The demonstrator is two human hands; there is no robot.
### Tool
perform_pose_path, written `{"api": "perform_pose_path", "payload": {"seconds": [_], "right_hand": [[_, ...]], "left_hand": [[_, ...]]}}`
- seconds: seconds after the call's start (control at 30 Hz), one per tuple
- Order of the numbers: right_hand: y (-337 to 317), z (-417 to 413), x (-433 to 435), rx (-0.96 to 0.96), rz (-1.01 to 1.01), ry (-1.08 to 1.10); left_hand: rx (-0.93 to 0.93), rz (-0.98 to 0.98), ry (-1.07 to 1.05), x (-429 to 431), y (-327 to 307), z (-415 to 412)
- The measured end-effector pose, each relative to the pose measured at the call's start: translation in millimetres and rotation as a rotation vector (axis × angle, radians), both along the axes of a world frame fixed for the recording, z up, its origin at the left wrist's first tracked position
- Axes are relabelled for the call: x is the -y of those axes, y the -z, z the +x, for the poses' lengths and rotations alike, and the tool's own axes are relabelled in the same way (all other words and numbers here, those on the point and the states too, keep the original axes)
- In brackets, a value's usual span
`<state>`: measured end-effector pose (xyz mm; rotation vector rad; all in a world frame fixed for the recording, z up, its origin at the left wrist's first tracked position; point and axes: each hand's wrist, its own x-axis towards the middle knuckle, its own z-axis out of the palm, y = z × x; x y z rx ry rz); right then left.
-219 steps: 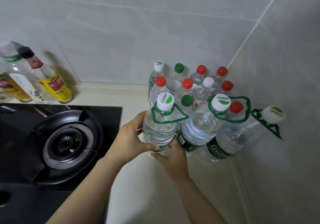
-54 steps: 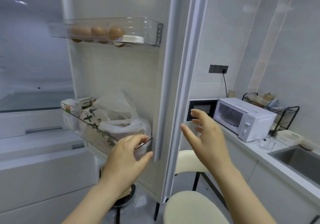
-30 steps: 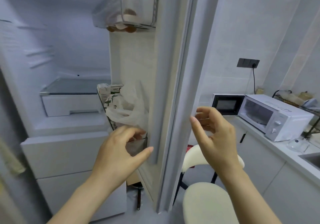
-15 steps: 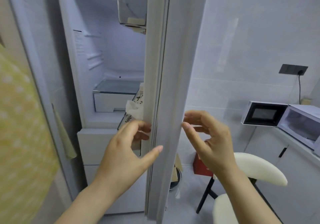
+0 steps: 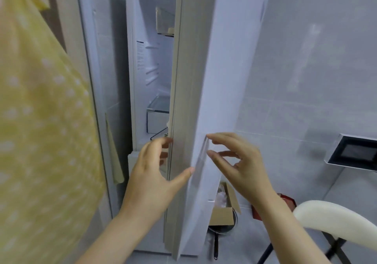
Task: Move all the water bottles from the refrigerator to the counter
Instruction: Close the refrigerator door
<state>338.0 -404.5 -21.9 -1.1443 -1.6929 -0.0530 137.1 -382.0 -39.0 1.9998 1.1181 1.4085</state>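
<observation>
No water bottle is in view. The white refrigerator door (image 5: 224,80) stands edge-on in the middle of the view, swung nearly against the cabinet, so only a narrow strip of the refrigerator interior (image 5: 155,70) shows. My left hand (image 5: 151,182) straddles the door's edge, with its fingers on the inner seal and its thumb on the outer corner. My right hand (image 5: 240,168) hovers at the door's outer face with fingers spread, its fingertips at the door's corner, holding nothing. A clear drawer (image 5: 158,119) shows inside the gap.
A yellow dotted cloth (image 5: 40,141) fills the left side. Low behind the door sit a cardboard box (image 5: 223,212) and a black pan (image 5: 216,233). A cream stool (image 5: 330,216) stands at the lower right, with a microwave (image 5: 355,153) above it.
The door has swung further toward the cabinet and the gap has narrowed. The door shelves and bag are now hidden. Both hands stayed at the door's edge as my view turned left.
</observation>
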Motion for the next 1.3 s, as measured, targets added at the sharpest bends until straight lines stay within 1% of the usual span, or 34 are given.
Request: {"api": "perform_pose_path", "payload": {"seconds": [0.17, 0.27, 0.4, 0.53, 0.73, 0.97, 1.13, 1.3], "right_hand": [[1, -3, -45, 0.077, -0.005, -0.004], [4, -4, -74, 0.13, 0.036, 0.021], [6, -7, -115, 0.155, 0.089, 0.021], [13, -13, -155, 0.216, 0.126, -0.011], [20, -20, -205, 0.288, 0.212, -0.045], [29, -30, -252, 0.342, 0.258, 0.027], [34, -41, -287, 0.381, 0.267, 0.118], [36, -53, -322, 0.402, 0.253, 0.211]], "left_hand": [[0.103, -0.046, -0.062, -34, 3, -14], [0.149, -0.069, -0.09, -55, 7, -21], [0.23, -0.082, -0.12, -84, 11, -30], [0.223, -0.032, -0.224, -113, 17, -36], [0.234, -0.054, -0.355, -151, 23, -40], [0.199, -0.071, -0.441, -205, 21, -51], [0.162, -0.059, -0.455, -252, 20, -59], [0.123, -0.081, -0.402, -305, 19, -68]]}}
